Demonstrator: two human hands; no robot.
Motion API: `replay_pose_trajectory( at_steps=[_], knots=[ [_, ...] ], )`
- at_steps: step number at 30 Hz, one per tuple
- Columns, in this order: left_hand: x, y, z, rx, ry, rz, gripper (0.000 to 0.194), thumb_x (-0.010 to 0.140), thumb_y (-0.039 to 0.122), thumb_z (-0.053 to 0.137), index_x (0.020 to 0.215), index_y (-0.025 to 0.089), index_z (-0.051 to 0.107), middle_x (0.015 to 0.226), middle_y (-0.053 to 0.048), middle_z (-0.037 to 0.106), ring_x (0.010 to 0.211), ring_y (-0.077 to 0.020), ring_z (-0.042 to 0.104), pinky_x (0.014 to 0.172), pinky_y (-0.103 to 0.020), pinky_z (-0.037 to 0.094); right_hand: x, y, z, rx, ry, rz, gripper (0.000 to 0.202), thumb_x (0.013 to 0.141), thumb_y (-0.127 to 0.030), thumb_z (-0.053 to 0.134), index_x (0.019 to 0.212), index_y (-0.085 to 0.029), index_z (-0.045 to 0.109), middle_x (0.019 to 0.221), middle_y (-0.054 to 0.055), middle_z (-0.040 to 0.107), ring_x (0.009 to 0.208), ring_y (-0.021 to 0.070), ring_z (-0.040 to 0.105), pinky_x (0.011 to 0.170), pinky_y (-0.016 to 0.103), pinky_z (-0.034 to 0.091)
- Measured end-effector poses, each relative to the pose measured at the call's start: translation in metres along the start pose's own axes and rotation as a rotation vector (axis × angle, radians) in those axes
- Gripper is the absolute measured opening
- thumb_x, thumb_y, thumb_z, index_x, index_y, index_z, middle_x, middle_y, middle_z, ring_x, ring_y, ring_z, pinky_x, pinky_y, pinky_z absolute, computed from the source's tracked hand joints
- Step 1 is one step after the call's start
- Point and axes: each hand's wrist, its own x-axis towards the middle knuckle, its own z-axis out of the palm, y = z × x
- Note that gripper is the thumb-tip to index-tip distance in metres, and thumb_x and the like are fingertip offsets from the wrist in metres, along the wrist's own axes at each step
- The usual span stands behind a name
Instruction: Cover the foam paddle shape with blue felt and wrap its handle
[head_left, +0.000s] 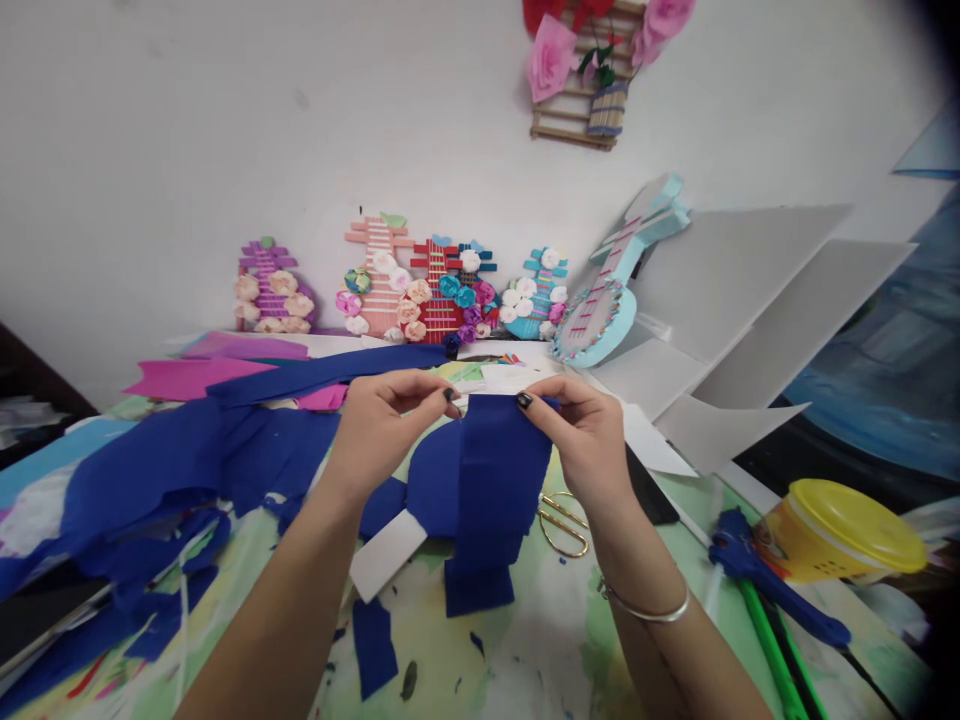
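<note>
The left hand (382, 420) is curled nearly closed, thumb and forefinger pinched together at the top left corner of a blue crepe strip (499, 470). The right hand (585, 435) mirrors it, fingers bent and pinching the strip's top right corner, dark-painted nails showing on both thumbs. A thin silver bangle (649, 608) circles the right wrist.

The strip is matte, finely crinkled paper, held stretched between the two hands and hanging down in a long folded band whose lower end reaches the table (540, 650). Just left of the strip's lower half a stiff white card piece (386, 552) lies slanted, partly under blue paper. Farther left of the strip spreads a heap of blue crepe scraps (172, 480), torn and ragged, with pink paper sheets (191, 378) behind it. Just right of the strip, under the right wrist, lie gold-handled scissors (562, 522). Well right of the strip are a blue glue gun (765, 580), green sticks (769, 640) and a yellow plastic tub (847, 530) with a round lid. Beyond the strip, against the wall, stand slatted stick crafts with paper roses (405, 290), a pale blue guitar-shaped piece (611, 300) and leaning white foam boards (750, 300).
</note>
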Motion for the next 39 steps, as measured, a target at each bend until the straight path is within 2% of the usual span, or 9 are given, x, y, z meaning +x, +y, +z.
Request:
replay_pose_trajectory(
  at_steps=[4, 8, 12, 16, 21, 25, 29, 33, 39],
  knots=[
    [0.003, -0.003, -0.01, -0.002, 0.107, 0.012, 0.007, 0.074, 0.019, 0.069, 0.07, 0.018, 0.074, 0.063, 0.001, 0.072, 0.063, -0.0135, 0.067, 0.063, -0.02, 0.054, 0.001, 0.002, -0.003, 0.013, 0.023, 0.0, 0.004, 0.077, -0.023, 0.071, 0.074, -0.021, 0.071, 0.07, -0.001, 0.067, 0.065, 0.0108, 0.056, 0.064, 0.025, 0.044],
    [0.002, -0.004, -0.015, -0.014, 0.165, -0.041, 0.012, 0.065, 0.021, 0.078, 0.077, 0.018, 0.077, 0.071, -0.002, 0.074, 0.068, -0.0163, 0.069, 0.063, -0.022, 0.055, 0.001, 0.003, -0.002, 0.039, 0.02, -0.003, 0.004, 0.076, -0.024, 0.072, 0.073, -0.021, 0.071, 0.07, -0.001, 0.067, 0.065, 0.0111, 0.057, 0.062, 0.024, 0.044],
    [0.003, -0.006, -0.014, -0.052, 0.123, -0.034, 0.007, 0.067, 0.022, 0.076, 0.068, 0.016, 0.073, 0.063, -0.002, 0.071, 0.061, -0.0144, 0.065, 0.059, -0.022, 0.051, 0.001, 0.004, -0.001, 0.036, 0.022, 0.005, 0.005, 0.076, -0.024, 0.071, 0.073, -0.021, 0.07, 0.069, -0.001, 0.067, 0.064, 0.0118, 0.057, 0.062, 0.025, 0.045],
    [0.005, -0.008, -0.01, -0.229, 0.036, 0.013, 0.023, 0.083, 0.019, 0.057, 0.059, 0.017, 0.056, 0.05, 0.003, 0.056, 0.052, -0.0103, 0.054, 0.057, -0.023, 0.045, 0.001, 0.003, -0.001, 0.023, 0.022, 0.014, 0.006, 0.076, -0.025, 0.071, 0.072, -0.02, 0.07, 0.068, -0.001, 0.066, 0.063, 0.0116, 0.056, 0.061, 0.025, 0.045],
    [0.003, -0.005, -0.006, -0.266, -0.013, 0.048, 0.039, 0.086, 0.018, 0.047, 0.05, 0.019, 0.031, 0.046, 0.006, 0.031, 0.043, -0.0079, 0.038, 0.054, -0.025, 0.04, 0.002, 0.002, -0.001, 0.032, 0.017, 0.023, 0.006, 0.076, -0.025, 0.071, 0.073, -0.02, 0.07, 0.068, -0.001, 0.067, 0.063, 0.0117, 0.057, 0.061, 0.025, 0.045],
    [0.002, -0.001, -0.007, -0.046, -0.046, 0.053, 0.04, 0.089, 0.025, 0.046, 0.05, 0.018, 0.048, 0.046, 0.003, 0.047, 0.046, -0.0091, 0.045, 0.053, -0.024, 0.041, 0.002, 0.002, -0.001, 0.025, 0.017, 0.024, 0.007, 0.076, -0.026, 0.071, 0.072, -0.02, 0.07, 0.068, 0.0, 0.067, 0.062, 0.012, 0.057, 0.06, 0.025, 0.045],
    [0.003, 0.0, -0.006, 0.059, -0.057, 0.059, 0.02, 0.083, 0.029, 0.059, 0.074, 0.017, 0.073, 0.066, -0.003, 0.07, 0.064, -0.0152, 0.064, 0.063, -0.025, 0.051, 0.001, 0.003, 0.0, 0.02, 0.014, 0.016, 0.006, 0.076, -0.026, 0.071, 0.073, -0.021, 0.07, 0.069, 0.0, 0.067, 0.064, 0.012, 0.058, 0.061, 0.025, 0.046],
    [0.002, -0.001, -0.005, 0.062, -0.046, 0.016, 0.018, 0.078, 0.029, 0.066, 0.066, 0.019, 0.075, 0.066, -0.003, 0.073, 0.067, -0.0182, 0.068, 0.07, -0.028, 0.056, 0.002, 0.003, 0.0, 0.024, 0.008, 0.024, 0.007, 0.076, -0.026, 0.071, 0.073, -0.02, 0.07, 0.07, 0.0, 0.068, 0.064, 0.0127, 0.058, 0.061, 0.026, 0.047],
    [0.002, -0.006, -0.005, -0.049, -0.028, -0.067, 0.007, 0.063, 0.019, 0.077, 0.071, 0.019, 0.076, 0.062, -0.002, 0.072, 0.059, -0.0175, 0.067, 0.06, -0.028, 0.056, 0.003, 0.005, 0.0, 0.023, 0.003, 0.02, 0.004, 0.075, -0.025, 0.072, 0.074, -0.021, 0.071, 0.071, 0.0, 0.068, 0.065, 0.0122, 0.059, 0.061, 0.025, 0.047]
  ],
)
